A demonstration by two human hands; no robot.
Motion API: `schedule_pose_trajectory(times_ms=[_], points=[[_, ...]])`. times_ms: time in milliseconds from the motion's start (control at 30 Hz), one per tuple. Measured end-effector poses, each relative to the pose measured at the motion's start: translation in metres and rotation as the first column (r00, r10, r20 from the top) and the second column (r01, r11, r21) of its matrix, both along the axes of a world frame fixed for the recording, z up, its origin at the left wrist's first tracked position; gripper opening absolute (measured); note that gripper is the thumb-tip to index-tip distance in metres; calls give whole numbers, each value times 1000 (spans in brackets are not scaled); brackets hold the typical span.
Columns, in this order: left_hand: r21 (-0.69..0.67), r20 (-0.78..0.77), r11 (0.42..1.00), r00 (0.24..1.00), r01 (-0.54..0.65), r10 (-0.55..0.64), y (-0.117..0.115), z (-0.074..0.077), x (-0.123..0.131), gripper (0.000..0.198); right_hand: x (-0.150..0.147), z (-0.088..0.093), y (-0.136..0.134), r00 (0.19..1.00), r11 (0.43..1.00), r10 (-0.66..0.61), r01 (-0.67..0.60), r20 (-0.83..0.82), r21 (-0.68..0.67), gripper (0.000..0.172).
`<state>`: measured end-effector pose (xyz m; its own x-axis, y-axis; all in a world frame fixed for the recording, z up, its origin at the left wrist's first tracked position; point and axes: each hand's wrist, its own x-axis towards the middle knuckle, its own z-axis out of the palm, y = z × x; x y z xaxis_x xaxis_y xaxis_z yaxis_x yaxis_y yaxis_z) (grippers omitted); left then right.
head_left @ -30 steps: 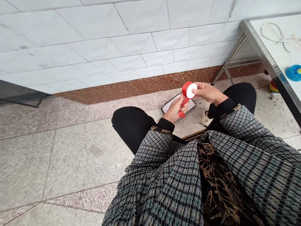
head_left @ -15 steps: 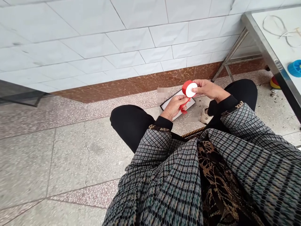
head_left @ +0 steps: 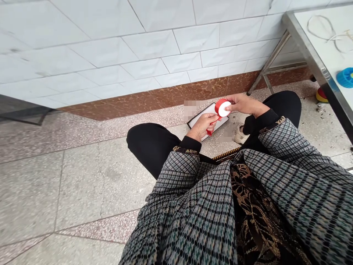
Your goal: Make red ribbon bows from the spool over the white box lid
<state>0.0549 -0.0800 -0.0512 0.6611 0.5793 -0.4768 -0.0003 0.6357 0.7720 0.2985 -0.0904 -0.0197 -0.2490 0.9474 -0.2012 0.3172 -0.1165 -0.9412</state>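
I sit with my knees apart and hold a red roll with a white face [head_left: 223, 107] out in front of me. My right hand [head_left: 244, 103] pinches the roll at its right side. A red strip runs down from the roll into my left hand [head_left: 203, 126], whose fingers are closed around it. Both hands hover above a flat white board with a dark rim [head_left: 209, 116] that lies on the floor by the wall.
A steel table [head_left: 317, 64] stands at the right, with a blue round part [head_left: 345, 77] and loops of cord on top. A red and yellow object [head_left: 321, 96] lies under it. My pale shoe [head_left: 240, 134] rests on the speckled floor, near small debris.
My left hand has slid its grip along the red strip and sits slightly lower. The roll has dropped a little and the view has shifted upward.
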Motion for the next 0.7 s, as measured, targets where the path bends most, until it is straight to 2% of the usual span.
schedule_pose_trajectory(times_ms=[133,300,433,567,700], points=[[-55,-31,998,1000,-4,3,2,1,2,20,2,-4,4,989,999,42,-46,139,27,29],[-185,-31,983,999,9,-15,6,-5,5,51,0,-6,3,907,994,65,-96,417,54,22],[-167,-123,986,992,-2,-18,3,-13,12,65,-5,-9,2,809,976,134,-206,572,63,12],[-169,-173,985,983,37,-67,-2,-23,21,67,-13,-15,-1,735,961,168,-270,657,56,15],[-205,-114,979,993,21,-45,-7,-29,26,61,-20,-16,-4,737,959,156,-271,657,76,19]])
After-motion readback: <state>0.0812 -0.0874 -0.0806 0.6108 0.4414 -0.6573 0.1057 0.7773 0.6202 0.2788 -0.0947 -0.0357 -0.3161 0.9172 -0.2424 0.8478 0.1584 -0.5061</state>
